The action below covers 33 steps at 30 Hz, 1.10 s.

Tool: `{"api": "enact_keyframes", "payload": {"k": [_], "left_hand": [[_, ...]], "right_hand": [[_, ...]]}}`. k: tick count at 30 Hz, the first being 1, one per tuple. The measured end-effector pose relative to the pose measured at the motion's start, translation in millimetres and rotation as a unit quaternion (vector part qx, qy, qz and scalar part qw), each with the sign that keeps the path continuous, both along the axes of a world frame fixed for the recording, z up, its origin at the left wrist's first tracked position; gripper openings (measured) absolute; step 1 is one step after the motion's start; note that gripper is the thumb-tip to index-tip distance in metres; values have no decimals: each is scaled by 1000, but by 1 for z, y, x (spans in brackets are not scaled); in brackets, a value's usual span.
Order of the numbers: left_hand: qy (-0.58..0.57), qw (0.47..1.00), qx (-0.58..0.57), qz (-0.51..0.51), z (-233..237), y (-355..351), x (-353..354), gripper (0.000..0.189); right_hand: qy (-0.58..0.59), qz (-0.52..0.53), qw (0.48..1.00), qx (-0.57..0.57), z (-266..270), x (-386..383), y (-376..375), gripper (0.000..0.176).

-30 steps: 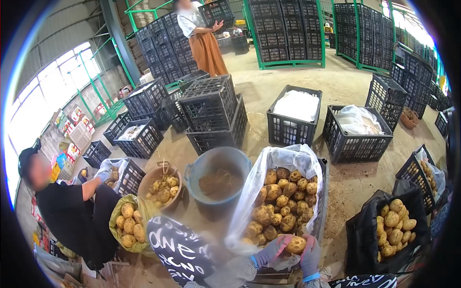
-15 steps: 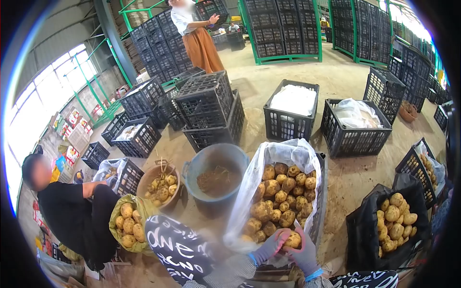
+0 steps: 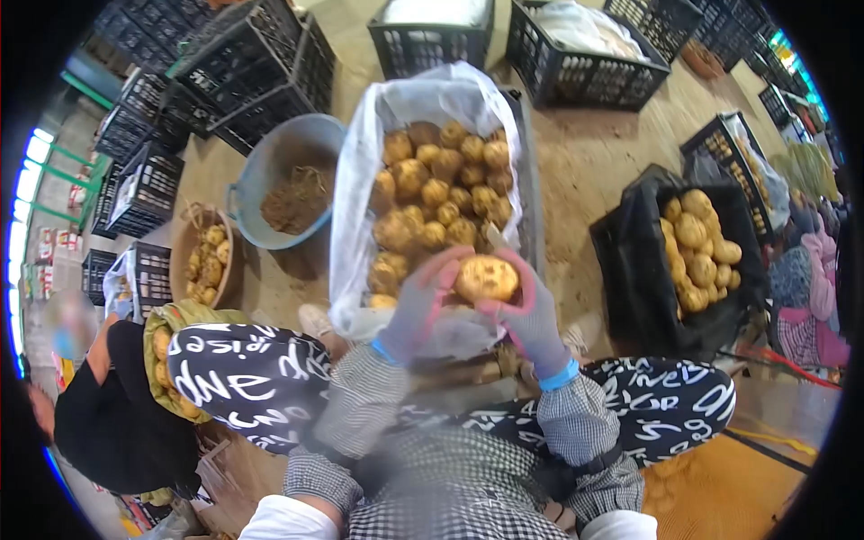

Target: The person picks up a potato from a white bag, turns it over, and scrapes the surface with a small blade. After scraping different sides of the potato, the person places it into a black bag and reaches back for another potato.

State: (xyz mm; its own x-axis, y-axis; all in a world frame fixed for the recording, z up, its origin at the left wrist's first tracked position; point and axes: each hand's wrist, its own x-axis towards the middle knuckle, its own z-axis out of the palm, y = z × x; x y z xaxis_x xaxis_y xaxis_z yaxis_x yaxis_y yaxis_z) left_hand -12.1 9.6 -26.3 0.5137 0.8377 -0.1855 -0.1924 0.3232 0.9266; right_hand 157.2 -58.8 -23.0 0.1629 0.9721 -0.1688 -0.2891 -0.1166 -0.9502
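Observation:
Both of my hands wear grey gloves with pink fingers. My left hand [image 3: 427, 301] is closed on the left side of a yellow potato [image 3: 487, 279]. On the potato's right side are the fingers of my right hand [image 3: 533, 319], and a small pale blade-like piece sticks up above them, its shape hard to make out. The potato shows several dark spots. Just beyond my hands stands a crate with a white plastic liner [image 3: 357, 193], full of soil-stained potatoes [image 3: 435, 192].
A blue tub [image 3: 250, 218] with soil and a brown basket [image 3: 230, 270] of potatoes stand left. Right is a black bag [image 3: 627, 261] of potatoes. Black crates [image 3: 576, 79] stand farther off. A person in black [image 3: 117, 414] sits left; other people are at right.
The view has tilted down, showing my lap and sleeves. The potato is now raised between my hands with its spotted side facing up. The standing person is out of view.

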Motion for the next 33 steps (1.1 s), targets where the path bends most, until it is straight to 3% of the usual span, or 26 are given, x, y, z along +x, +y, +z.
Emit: {"api": "enact_keyframes", "payload": {"k": [3, 5, 7, 10, 15, 17, 20, 23, 24, 27, 33], "left_hand": [[-50, 997, -40, -46, 8, -1, 3, 56], [-63, 994, -69, -56, 10, 0, 2, 66], [-66, 995, -51, -47, 7, 1, -1, 75], [-80, 994, -61, -34, 4, 0, -1, 75], [-61, 996, -52, -49, -5, 0, -4, 71], [-16, 997, -27, -64, -2, -4, -2, 71], [-15, 995, 84, -48, -16, -4, -1, 71], [10, 982, 184, -25, -19, 0, 1, 74], [28, 977, 210, -21, -15, 2, 2, 76], [-18, 999, 24, -19, 2, -2, 8, 84], [-62, 997, -16, -43, 5, 2, 2, 89]], "right_hand": [[115, 10, 993, 16, 13, 4, 3, 72], [83, 27, 996, 7, 3, 10, 0, 72], [159, 42, 986, -11, 9, 11, 5, 73], [41, 47, 998, -6, 5, 6, 8, 76], [-4, 40, 999, 17, -4, 10, 7, 47], [-16, 11, 1000, -7, -6, 16, 10, 43], [-8, -6, 998, -63, -10, 16, 10, 63], [93, 23, 982, -163, -2, 17, 8, 63], [94, 27, 989, -113, -2, 16, 7, 65], [98, 32, 995, 6, 0, 16, 8, 69], [77, 35, 996, 37, 9, 14, 5, 78]]}}
